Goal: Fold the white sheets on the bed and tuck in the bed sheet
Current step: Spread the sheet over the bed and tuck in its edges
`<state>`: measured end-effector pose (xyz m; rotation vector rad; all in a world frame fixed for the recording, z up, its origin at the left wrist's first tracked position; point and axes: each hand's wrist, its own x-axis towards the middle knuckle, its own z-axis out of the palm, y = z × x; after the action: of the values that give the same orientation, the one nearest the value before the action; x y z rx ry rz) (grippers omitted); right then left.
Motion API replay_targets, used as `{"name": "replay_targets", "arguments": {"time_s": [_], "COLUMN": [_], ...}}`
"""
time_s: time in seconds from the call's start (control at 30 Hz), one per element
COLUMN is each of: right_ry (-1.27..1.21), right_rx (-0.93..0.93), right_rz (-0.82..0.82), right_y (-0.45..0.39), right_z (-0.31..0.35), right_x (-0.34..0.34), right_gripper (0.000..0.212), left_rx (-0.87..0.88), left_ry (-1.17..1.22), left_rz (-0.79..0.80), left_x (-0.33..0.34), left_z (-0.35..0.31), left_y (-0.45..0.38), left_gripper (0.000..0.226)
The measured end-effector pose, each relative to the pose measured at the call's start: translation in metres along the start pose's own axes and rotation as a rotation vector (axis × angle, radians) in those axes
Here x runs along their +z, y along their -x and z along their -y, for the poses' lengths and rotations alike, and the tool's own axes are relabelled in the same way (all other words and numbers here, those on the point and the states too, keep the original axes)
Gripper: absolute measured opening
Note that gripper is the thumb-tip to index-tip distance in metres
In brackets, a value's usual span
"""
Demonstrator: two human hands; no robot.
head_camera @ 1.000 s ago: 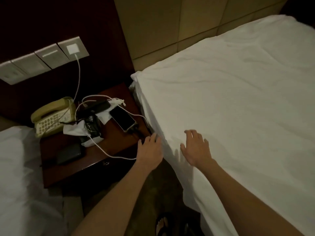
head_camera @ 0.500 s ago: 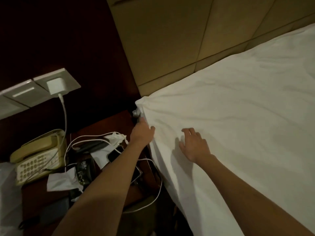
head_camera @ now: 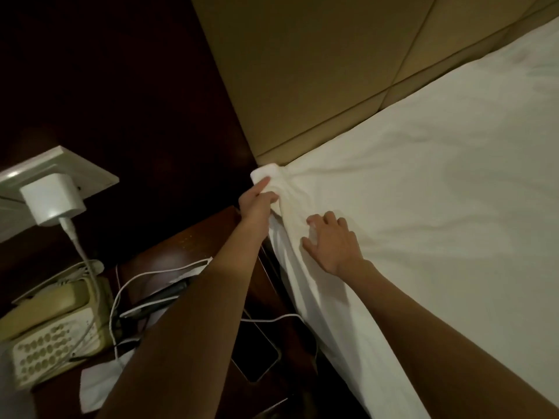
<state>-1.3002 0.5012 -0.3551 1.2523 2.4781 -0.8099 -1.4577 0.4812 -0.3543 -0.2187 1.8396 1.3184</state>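
A white bed sheet (head_camera: 438,207) covers the mattress, which fills the right half of the view. Its corner is bunched into folds at the head of the bed, against the padded headboard. My left hand (head_camera: 255,201) is at that corner and pinches the bunched fabric between thumb and index finger. My right hand (head_camera: 331,241) lies flat on the sheet just right of the mattress edge, fingers spread and pressing down. The sheet's side hangs loose down the mattress below my hands.
A tan padded headboard (head_camera: 332,71) stands behind the bed. A dark wooden nightstand (head_camera: 187,246) to the left carries a beige telephone (head_camera: 51,325), a phone (head_camera: 257,355), white cables and papers. A white charger (head_camera: 51,201) sits in a wall socket.
I have leaned in toward the head of the bed. My left hand rose from the mattress side to the sheet's corner and took hold of it. My right hand stayed pressed on the sheet.
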Motion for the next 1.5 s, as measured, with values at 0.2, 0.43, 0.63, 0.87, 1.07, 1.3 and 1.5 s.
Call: {"name": "replay_targets", "arguments": {"time_s": [0.2, 0.43, 0.63, 0.87, 1.07, 1.3, 1.5], "right_ry": [-0.081, 0.182, 0.139, 0.128, 0.043, -0.036, -0.096], "right_rx": [-0.116, -0.255, -0.067, 0.242, 0.431, 0.625, 0.883], "right_rz": [-0.154, 0.216, -0.009, -0.031, -0.063, -0.180, -0.174], "right_y": [0.007, 0.028, 0.067, 0.151, 0.226, 0.343, 0.493], "right_z": [0.021, 0.038, -0.007, -0.060, -0.087, -0.174, -0.266], "right_x": [0.009, 0.059, 0.064, 0.099, 0.109, 0.130, 0.164], "right_gripper": [0.064, 0.075, 0.082, 0.096, 0.097, 0.083, 0.079], "left_rx": [0.096, 0.165, 0.537, 1.012, 1.017, 1.215, 1.397], "left_ry": [0.157, -0.197, -1.308, -1.874, -2.124, -2.228, -2.202], "left_rz": [0.014, -0.130, 0.159, 0.592, 0.826, 0.955, 1.028], "left_x": [-0.020, -0.006, 0.000, 0.012, 0.029, 0.055, 0.089], "left_z": [-0.019, -0.002, 0.063, 0.151, 0.195, 0.268, 0.365], "left_y": [0.004, -0.003, 0.048, 0.137, 0.188, 0.278, 0.381], "left_gripper": [0.040, 0.053, 0.090, 0.094, 0.095, 0.078, 0.096]}}
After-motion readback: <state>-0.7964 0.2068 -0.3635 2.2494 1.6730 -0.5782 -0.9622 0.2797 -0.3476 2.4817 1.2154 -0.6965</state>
